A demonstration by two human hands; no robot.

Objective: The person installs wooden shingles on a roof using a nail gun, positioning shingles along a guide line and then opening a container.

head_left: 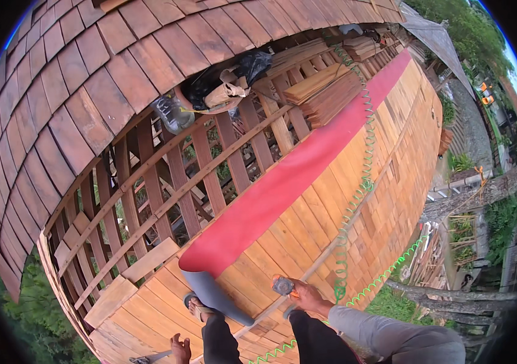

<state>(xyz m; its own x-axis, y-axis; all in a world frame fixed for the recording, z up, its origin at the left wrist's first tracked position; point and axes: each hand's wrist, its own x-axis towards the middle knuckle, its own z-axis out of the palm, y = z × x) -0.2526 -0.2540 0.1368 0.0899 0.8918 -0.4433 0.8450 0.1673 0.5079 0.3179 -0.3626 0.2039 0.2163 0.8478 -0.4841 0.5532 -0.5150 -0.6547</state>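
My right hand (310, 298) is closed around an orange-and-grey power tool (283, 285) with a round grey end, above the wooden planks. A green coiled hose (341, 267) hangs close by that hand; its joint to the tool is hidden. At the lower edge my left hand (181, 350) shows only in part, its fingers loosely bent and apart. Beside it is a dark metal tool (142, 359), cut off by the edge. A red sheet (283, 200) lies along the planks, its near end curled over to show a grey underside (213, 294) by my sandalled foot (196, 306).
Open wooden rafters and battens (173, 176) with gaps lie left of the sheet. Dark shingles (88, 97) cover the upper roof. Stacked wooden shingles (331, 94), a clear bottle (173, 112) and black plastic (252, 65) sit on the battens. The roof edge drops off at right.
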